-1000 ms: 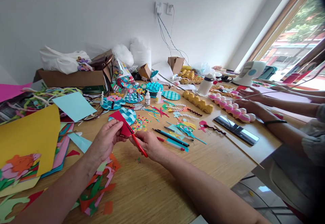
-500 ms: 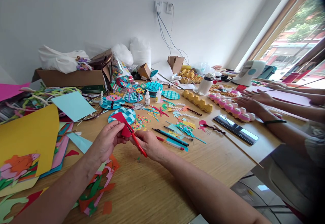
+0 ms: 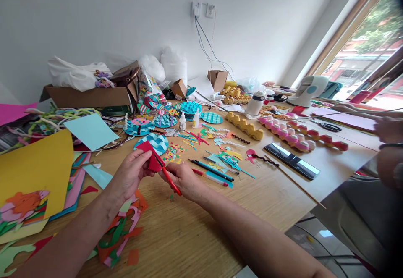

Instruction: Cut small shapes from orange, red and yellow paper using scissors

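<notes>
I have the red paper (image 3: 154, 165) raised over the table (image 3: 189, 240), pinched between the left hand's (image 3: 132, 169) thumb and fingers. The right hand's (image 3: 185, 180) fingers are wrapped round the red scissors (image 3: 172, 183), blades at the paper's right side. A blue disc (image 3: 160, 142) lies just behind. Scraps (image 3: 118, 234) sit near the left wrist, yellow paper (image 3: 44, 160) farther left. A red pen (image 3: 212, 178) lies just beside my right hand, black pens (image 3: 217, 171) behind it. Farther right I see a phone (image 3: 292, 160), and a co-worker's hand (image 3: 388, 129), blurred. A stick (image 3: 299, 184) reaches the table's slanting right edge, with floor (image 3: 325, 233) past it. Wood shows on both sides of my right forearm (image 3: 252, 234).
</notes>
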Demonstrator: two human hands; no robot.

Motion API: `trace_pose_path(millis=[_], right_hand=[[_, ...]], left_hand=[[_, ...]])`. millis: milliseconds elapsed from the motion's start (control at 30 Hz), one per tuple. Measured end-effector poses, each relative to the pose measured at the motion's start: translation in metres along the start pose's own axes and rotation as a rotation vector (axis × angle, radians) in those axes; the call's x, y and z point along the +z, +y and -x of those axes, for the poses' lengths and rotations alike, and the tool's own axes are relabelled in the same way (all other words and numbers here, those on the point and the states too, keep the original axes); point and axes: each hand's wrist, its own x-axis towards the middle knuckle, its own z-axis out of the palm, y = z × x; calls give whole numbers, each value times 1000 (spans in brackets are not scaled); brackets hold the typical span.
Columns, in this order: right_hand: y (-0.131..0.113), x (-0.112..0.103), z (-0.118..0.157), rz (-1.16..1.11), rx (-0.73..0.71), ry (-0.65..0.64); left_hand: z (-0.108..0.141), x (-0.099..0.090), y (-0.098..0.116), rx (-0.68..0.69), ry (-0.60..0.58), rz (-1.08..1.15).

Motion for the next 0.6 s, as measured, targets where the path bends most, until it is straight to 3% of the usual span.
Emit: trace_pose_path(millis=[600], right_hand=[[-1,-2,-1,-23,41,-33]], left_hand=[[3,1,11,-183,-9,70]])
